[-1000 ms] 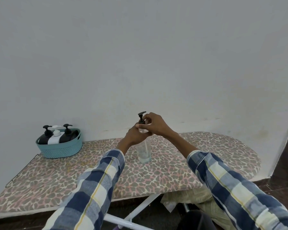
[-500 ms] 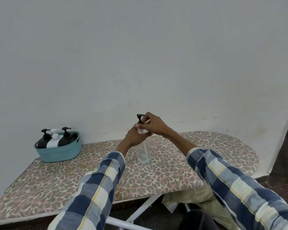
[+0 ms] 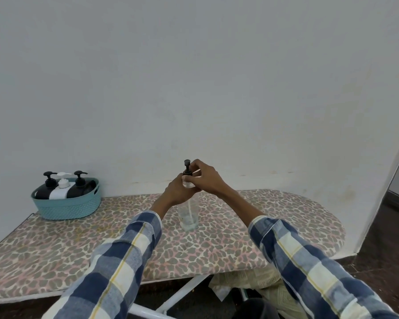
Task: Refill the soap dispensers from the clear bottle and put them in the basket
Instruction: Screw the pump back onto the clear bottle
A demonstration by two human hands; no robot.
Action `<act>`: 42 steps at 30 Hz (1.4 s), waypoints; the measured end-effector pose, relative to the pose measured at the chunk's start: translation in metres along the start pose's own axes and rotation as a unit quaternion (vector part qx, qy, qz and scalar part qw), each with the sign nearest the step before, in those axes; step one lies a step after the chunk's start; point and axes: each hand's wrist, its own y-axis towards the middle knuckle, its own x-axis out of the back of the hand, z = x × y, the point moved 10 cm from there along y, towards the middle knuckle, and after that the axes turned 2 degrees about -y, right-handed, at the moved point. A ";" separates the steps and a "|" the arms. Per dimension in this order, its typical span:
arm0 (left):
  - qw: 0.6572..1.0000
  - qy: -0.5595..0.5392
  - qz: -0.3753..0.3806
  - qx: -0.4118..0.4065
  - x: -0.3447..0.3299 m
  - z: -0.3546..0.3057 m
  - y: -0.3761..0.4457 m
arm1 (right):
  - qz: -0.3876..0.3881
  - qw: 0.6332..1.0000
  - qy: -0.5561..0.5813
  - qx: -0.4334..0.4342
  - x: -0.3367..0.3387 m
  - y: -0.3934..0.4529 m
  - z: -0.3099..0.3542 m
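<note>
A clear bottle [image 3: 189, 215] stands upright in the middle of the leopard-print ironing board [image 3: 263, 226], nearly empty, with a tube visible inside. My left hand [image 3: 179, 191] grips its upper body. My right hand [image 3: 204, 177] pinches the black pump head [image 3: 187, 168] at the bottle's neck. At the far left sits a teal basket [image 3: 67, 206] that holds three pump dispensers: a black one [image 3: 47, 188], a white one [image 3: 61, 188] and another black one [image 3: 78, 187].
A pale wall runs right behind the board. The board's white metal legs [image 3: 182, 293] show below its front edge. Dark floor and a doorway edge lie at the right. Beige fabric lies under the board.
The pump head has turned under my right fingers, its nozzle no longer pointing right. Both hands stay on the bottle, which has not moved on the board.
</note>
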 end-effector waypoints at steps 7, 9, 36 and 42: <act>1.000 -0.003 -0.002 -0.013 0.001 -0.006 0.000 | -0.001 1.000 -0.007 0.004 0.000 0.001 -0.001; 1.000 0.000 -0.002 -0.017 0.001 -0.006 0.001 | -0.008 1.000 -0.012 0.007 -0.001 0.001 0.000; 0.999 -0.021 -0.025 0.015 0.002 0.017 0.005 | -0.002 0.997 0.081 0.001 -0.002 -0.007 -0.002; 0.999 -0.012 -0.036 0.029 -0.001 0.022 0.008 | -0.042 0.996 0.076 -0.005 0.002 -0.007 -0.012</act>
